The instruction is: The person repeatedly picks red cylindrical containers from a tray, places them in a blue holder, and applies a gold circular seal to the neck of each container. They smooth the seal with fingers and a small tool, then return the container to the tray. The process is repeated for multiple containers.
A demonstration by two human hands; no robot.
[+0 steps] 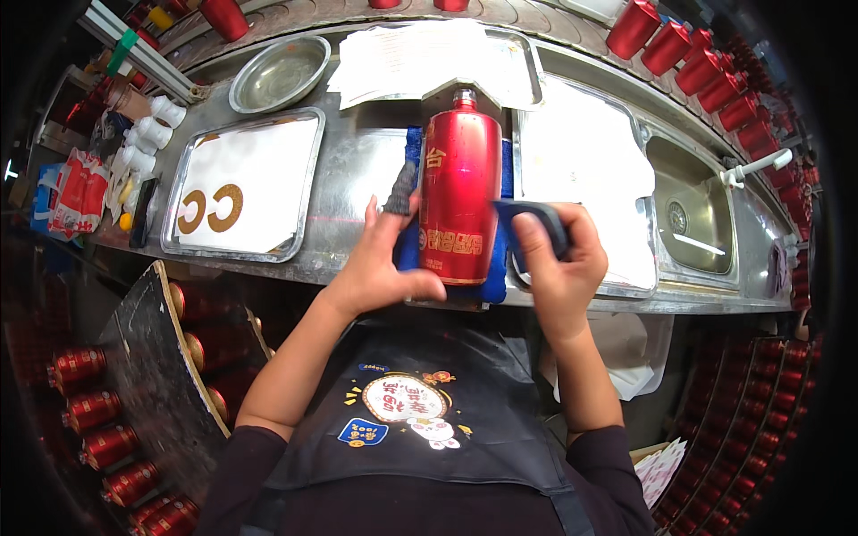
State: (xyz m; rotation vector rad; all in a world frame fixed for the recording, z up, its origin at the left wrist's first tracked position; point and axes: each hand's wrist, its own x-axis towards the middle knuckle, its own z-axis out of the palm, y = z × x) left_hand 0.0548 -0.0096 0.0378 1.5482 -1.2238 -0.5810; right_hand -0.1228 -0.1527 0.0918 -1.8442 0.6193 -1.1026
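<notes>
A glossy red bottle (460,192) with gold lettering lies on a blue cloth (412,243) at the counter's front edge, its clear neck pointing away from me. My left hand (380,259) is at the bottle's lower left, fingers spread. The thumb lies by its base and the index finger, in a black ribbed cover, runs along its left side; I cannot tell whether they press on it. My right hand (567,259) grips a flat dark-blue scraper-like piece (536,223) between thumb and fingers, close to the bottle's right side.
Left is a metal tray (308,143) with gold C-shaped pieces (225,208), with a metal bowl (279,76) behind it. White sheets (416,58) lie at the back and more white sheets (581,152) at right, beside a sink (684,205). Red bottles (670,46) line the far belt.
</notes>
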